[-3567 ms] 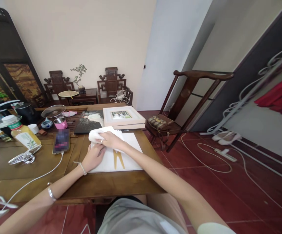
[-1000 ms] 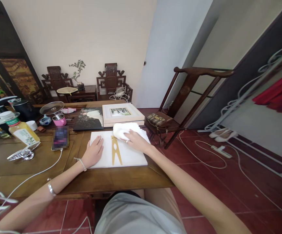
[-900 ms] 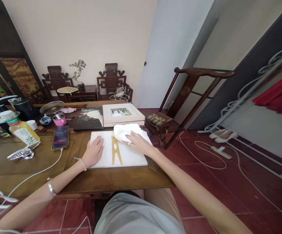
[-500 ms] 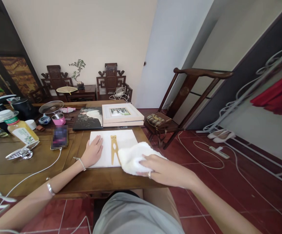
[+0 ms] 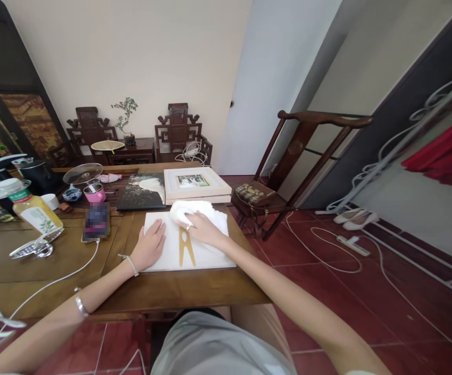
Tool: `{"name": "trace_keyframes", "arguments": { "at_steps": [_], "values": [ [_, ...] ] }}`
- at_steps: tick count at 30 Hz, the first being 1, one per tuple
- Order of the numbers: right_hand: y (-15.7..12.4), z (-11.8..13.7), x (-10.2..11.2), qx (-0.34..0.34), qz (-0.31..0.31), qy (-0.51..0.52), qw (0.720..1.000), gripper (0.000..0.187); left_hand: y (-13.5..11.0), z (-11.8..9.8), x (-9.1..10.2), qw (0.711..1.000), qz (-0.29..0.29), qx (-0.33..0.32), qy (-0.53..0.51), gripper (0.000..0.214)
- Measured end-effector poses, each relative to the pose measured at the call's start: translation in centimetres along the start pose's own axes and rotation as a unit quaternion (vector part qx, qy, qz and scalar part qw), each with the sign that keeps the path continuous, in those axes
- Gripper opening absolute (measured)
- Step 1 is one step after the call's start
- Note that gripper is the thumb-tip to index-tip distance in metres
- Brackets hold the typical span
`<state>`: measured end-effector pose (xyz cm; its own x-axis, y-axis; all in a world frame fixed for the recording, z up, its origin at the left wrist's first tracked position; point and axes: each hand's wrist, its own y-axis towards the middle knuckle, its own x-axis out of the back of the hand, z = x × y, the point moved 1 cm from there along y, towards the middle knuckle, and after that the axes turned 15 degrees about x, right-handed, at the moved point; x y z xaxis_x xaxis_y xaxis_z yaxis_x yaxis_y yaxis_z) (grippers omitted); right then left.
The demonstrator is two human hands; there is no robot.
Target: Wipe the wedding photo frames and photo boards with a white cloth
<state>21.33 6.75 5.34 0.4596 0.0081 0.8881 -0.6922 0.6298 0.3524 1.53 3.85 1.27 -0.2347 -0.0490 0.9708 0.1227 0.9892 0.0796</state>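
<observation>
A white board lies flat near the front edge of the wooden table, with a yellow-brown figure on it whose two legs spread toward me. My left hand rests flat on the board's left side, fingers stretched out. Bunched in my right hand is a white cloth, pressed on the far part of the board. Cloth and hand cover the top of the figure. Part of the cloth spreads over the board's right side.
Behind the board lie white picture frames and a dark photo panel. Leftward on the table are a phone with a cable, a pink mug, a juice bottle and a metal clip-like item. A chair holding a bag stands right.
My right hand and the cloth have moved left and away from me, from the board's right front to its far middle. The figure's top is now covered. My left hand has stayed put.
</observation>
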Motion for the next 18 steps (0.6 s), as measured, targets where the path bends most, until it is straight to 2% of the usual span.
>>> {"name": "trace_keyframes", "arguments": {
  "at_steps": [2, 5, 8, 12, 15, 18],
  "values": [
    [0.1, 0.7, -1.0, 0.041, 0.030, -0.019, 0.999, 0.028, 0.0, 0.0, 0.0, 1.000, -0.001, -0.001, 0.000, 0.044],
    [-1.4, 2.8, -1.4, 0.066, 0.091, -0.035, 0.993, 0.040, -0.1, -0.1, 0.0, 1.000, -0.001, -0.008, 0.003, 0.045],
    [-4.1, 5.5, -0.7, 0.081, 0.133, -0.023, 0.988, 0.042, -0.2, -0.1, 0.1, 1.000, 0.005, -0.013, 0.017, 0.047],
    [-7.2, 8.1, 0.4, 0.121, 0.156, 0.006, 0.980, 0.040, -0.3, -0.2, 0.4, 0.999, 0.015, -0.011, 0.028, 0.051],
    [-7.5, 8.2, 0.7, 0.124, 0.151, 0.025, 0.980, 0.040, -0.2, -0.1, 0.4, 1.000, 0.017, -0.011, 0.024, 0.051],
    [-5.8, 6.5, 0.6, 0.102, 0.138, 0.025, 0.985, 0.043, -0.1, 0.0, 0.2, 1.000, 0.013, -0.012, 0.007, 0.050]
  ]
}}
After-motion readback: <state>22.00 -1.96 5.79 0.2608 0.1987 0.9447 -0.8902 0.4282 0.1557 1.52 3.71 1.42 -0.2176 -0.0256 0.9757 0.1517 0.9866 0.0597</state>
